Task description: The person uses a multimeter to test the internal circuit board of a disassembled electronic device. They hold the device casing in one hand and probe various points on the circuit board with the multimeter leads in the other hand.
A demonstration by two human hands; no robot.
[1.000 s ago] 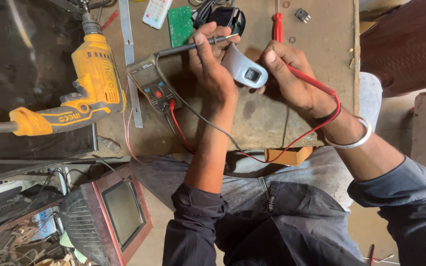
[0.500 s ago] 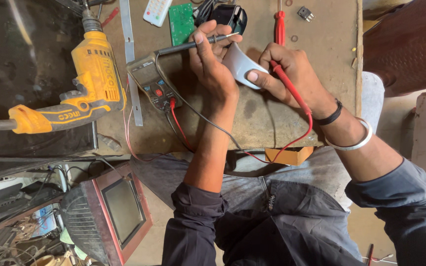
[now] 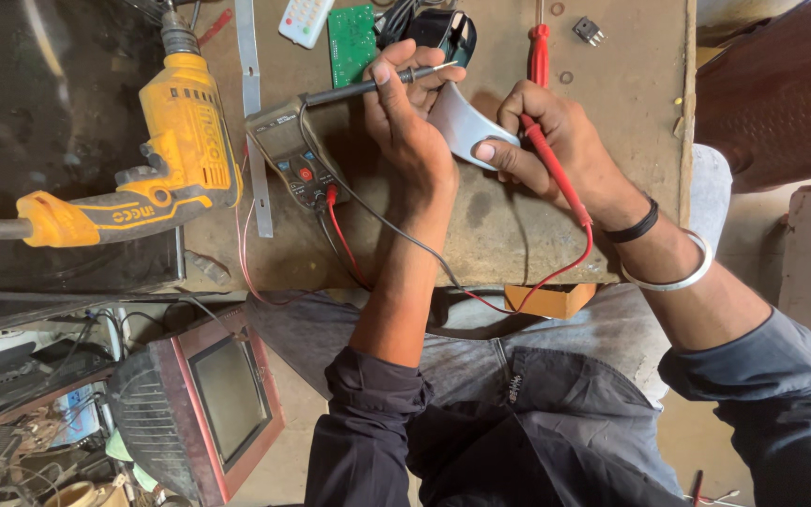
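On the workbench point(image 3: 612, 141), left hand point(image 3: 405, 122) holds black probe point(image 3: 368, 86), right hand point(image 3: 556, 141) red probe point(image 3: 551, 160).

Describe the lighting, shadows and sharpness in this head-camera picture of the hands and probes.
Head view: soft, even daylight; the hands, the black probe and the red probe are sharp; faint shadows on the bench; the dark surface behind the yellow drill shows a dull sheen; no motion blur.
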